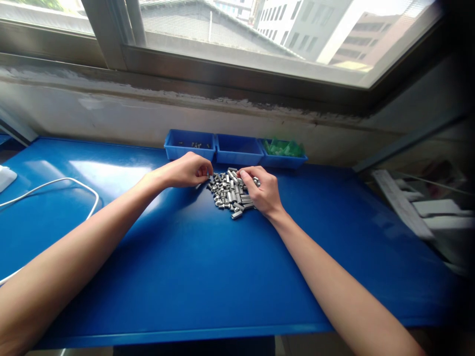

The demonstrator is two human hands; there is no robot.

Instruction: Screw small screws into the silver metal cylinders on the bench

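Observation:
A heap of several small grey metal pieces point(228, 192) lies on the blue table point(185, 267), just in front of three blue bins. My left hand point(189, 170) rests at the heap's left edge, fingers curled and pinched together on a small metal piece. My right hand point(261, 190) sits on the heap's right side, fingers bent down onto the pieces and closed around something I cannot make out. Both forearms stretch out from the near edge.
The left blue bin point(189, 144) holds a few small metal bits. The middle bin point(239, 149) looks bare, and the right bin point(284, 151) holds green items. A white cable point(55, 183) loops at the left. Grey shelving point(423, 207) stands at the right, under a window.

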